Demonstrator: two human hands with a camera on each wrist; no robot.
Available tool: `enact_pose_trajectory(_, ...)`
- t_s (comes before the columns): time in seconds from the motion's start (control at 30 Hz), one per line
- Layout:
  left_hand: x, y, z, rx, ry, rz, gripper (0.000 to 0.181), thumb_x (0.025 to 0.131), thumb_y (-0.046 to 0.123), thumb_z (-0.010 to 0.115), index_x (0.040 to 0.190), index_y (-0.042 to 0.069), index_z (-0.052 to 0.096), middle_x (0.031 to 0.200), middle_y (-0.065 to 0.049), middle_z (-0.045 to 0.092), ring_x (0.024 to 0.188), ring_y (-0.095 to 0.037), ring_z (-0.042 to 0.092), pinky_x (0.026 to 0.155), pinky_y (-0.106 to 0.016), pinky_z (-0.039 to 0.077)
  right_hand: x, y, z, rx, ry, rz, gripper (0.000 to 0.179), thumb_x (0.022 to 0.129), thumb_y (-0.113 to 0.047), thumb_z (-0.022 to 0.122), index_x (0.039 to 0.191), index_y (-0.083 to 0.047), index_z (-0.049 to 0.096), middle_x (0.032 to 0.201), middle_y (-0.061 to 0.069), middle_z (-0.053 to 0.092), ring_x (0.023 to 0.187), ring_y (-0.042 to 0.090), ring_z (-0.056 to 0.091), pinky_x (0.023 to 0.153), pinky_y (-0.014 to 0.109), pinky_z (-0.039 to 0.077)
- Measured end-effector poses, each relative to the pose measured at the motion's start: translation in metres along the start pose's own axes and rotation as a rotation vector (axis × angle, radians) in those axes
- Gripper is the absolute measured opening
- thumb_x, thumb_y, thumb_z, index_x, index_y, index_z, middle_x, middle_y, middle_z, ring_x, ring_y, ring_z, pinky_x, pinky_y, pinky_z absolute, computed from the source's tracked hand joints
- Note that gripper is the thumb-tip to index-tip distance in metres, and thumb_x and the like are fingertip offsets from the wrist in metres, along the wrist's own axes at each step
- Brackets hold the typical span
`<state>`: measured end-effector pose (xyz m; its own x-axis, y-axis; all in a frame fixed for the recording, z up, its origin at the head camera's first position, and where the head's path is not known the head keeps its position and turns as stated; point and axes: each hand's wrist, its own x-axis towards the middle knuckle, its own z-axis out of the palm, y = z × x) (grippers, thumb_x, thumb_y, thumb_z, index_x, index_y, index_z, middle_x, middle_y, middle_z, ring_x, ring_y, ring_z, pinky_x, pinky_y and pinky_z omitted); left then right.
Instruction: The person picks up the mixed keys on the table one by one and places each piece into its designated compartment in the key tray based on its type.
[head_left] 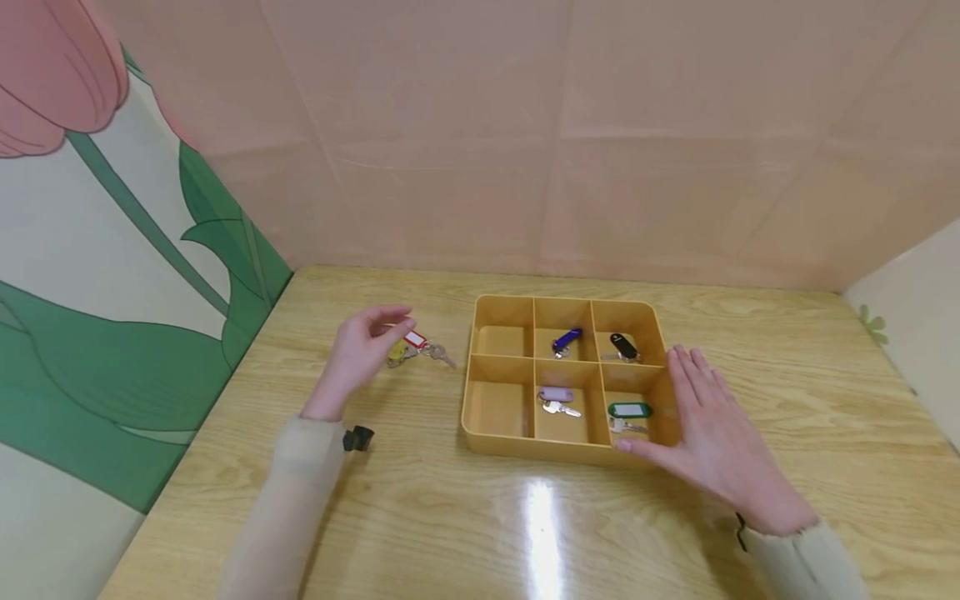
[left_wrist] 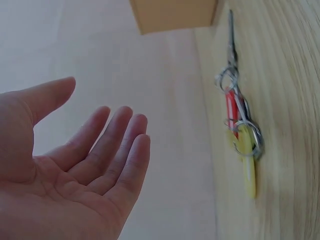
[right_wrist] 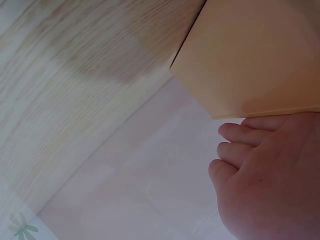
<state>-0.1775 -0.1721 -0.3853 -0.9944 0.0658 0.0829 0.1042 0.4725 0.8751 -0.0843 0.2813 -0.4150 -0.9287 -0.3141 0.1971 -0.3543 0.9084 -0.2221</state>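
Above the table's left part hovers my left hand (head_left: 362, 352), its fingers apart and holding nothing. Just beside it lie a key with a red tag (head_left: 416, 339) and a key with a yellow tag (head_left: 396, 353); in the left wrist view the red tag (left_wrist: 232, 111) and yellow tag (left_wrist: 247, 160) overlap with their rings. My right hand (head_left: 716, 442) rests along the right side of a tan six-compartment box (head_left: 534, 400), fingers straight, thumb at the front rim. In the right wrist view the fingers (right_wrist: 240, 152) lie against the box wall (right_wrist: 260, 60).
Inside the box, separate compartments hold keys with a blue tag (head_left: 567, 337), black tag (head_left: 624, 345), lilac tag (head_left: 556, 394) and green tag (head_left: 630, 410). The two left compartments show bare floors. A pink-covered wall (head_left: 555, 167) stands behind the wooden table (head_left: 420, 517).
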Motion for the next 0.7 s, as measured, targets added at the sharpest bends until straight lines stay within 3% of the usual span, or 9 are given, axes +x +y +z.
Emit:
enact_pose_trajectory(0.17,0.008,-0.009,-0.002,0.043,0.0,-0.005,0.04,0.099,0.033,0.069,0.13,0.006,0.067,0.121,-0.01,0.069,0.105,-0.027,0.065,0.089,-0.043,0.053,-0.001,-0.001,0.0,-0.001,-0.002,-0.004,0.129,0.08,-0.071,0.072,0.161,-0.001,0.001,0.167,0.022,0.004,0.153,0.034,-0.002,0.122,0.048,0.001)
enact_pose_trajectory(0.47,0.022,-0.021,-0.007,0.1,-0.017,-0.037,0.044,0.101,0.032,0.067,0.132,0.001,0.065,0.121,-0.015,0.068,0.109,-0.032,0.064,0.096,-0.047,0.05,-0.001,-0.001,0.001,0.002,0.003,0.0,0.129,0.079,-0.071,0.073,0.162,-0.001,0.002,0.167,0.02,0.004,0.153,0.033,-0.002,0.122,0.048,0.001)
enact_pose_trajectory(0.7,0.029,-0.032,-0.006,0.139,-0.029,-0.054,0.042,0.1,0.031,0.067,0.132,0.004,0.065,0.123,-0.014,0.068,0.11,-0.032,0.063,0.094,-0.046,0.051,-0.001,-0.001,0.002,0.005,0.011,-0.006,0.129,0.079,-0.07,0.074,0.161,0.0,0.003,0.167,0.02,0.005,0.154,0.033,-0.002,0.122,0.048,0.002)
